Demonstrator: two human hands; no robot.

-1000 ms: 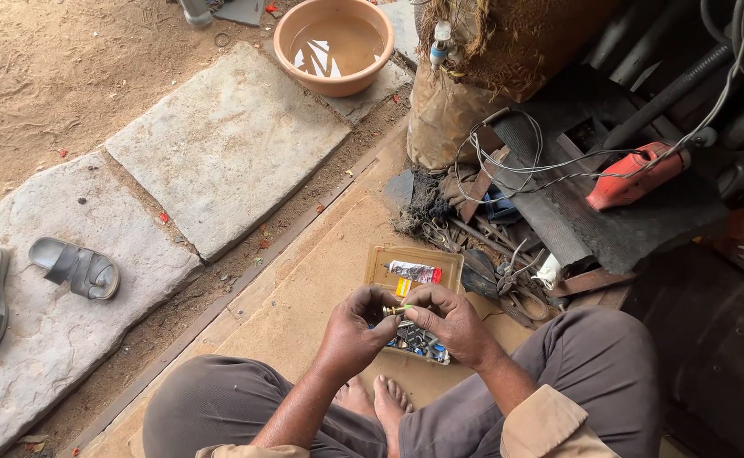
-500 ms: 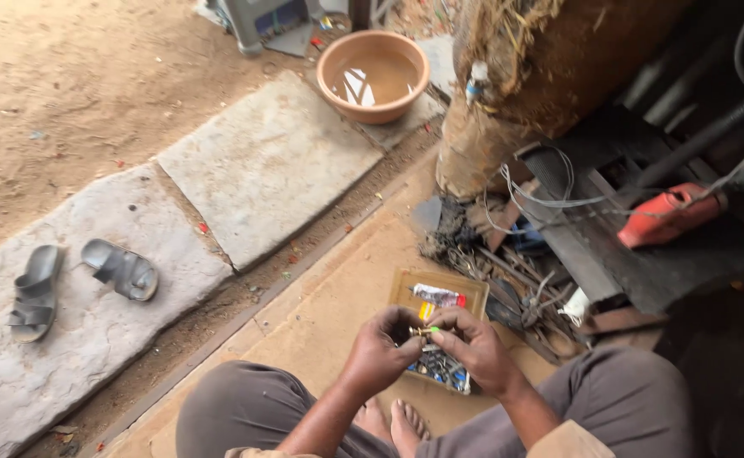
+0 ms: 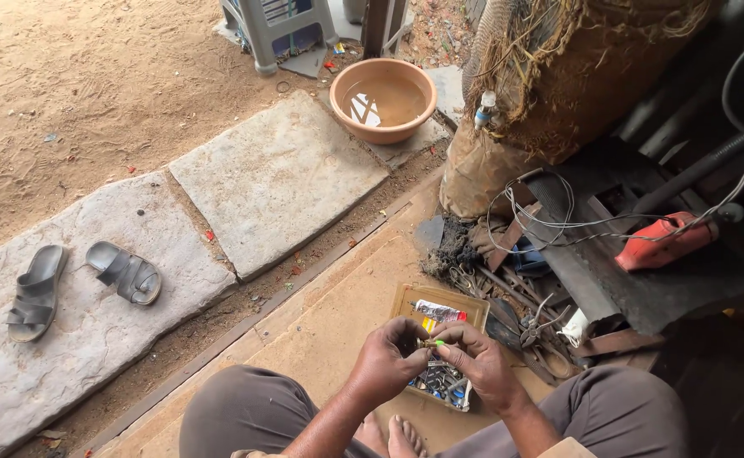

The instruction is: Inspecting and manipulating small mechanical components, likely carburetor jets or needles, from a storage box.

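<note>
I sit cross-legged on a wooden floor with both hands raised over a small open box (image 3: 412, 298) of mixed small parts. My left hand (image 3: 388, 360) and my right hand (image 3: 477, 360) meet at the fingertips and pinch a tiny part with a green tip (image 3: 432, 343) between them. The box holds a shiny packet and several small metal and coloured bits, partly hidden under my hands. My bare feet show just below the hands.
Scissors and pliers lie among wires to the right of the box, near a red power tool (image 3: 665, 241). An orange basin of water (image 3: 383, 98), a sack-wrapped trunk (image 3: 507, 161), stone slabs (image 3: 274, 182), two grey sandals (image 3: 75, 280) and a plastic stool (image 3: 278, 30) lie farther out.
The view has shifted so more of the yard, the sandals and the stool show. My hands stay together over the box, still working the tiny part.
</note>
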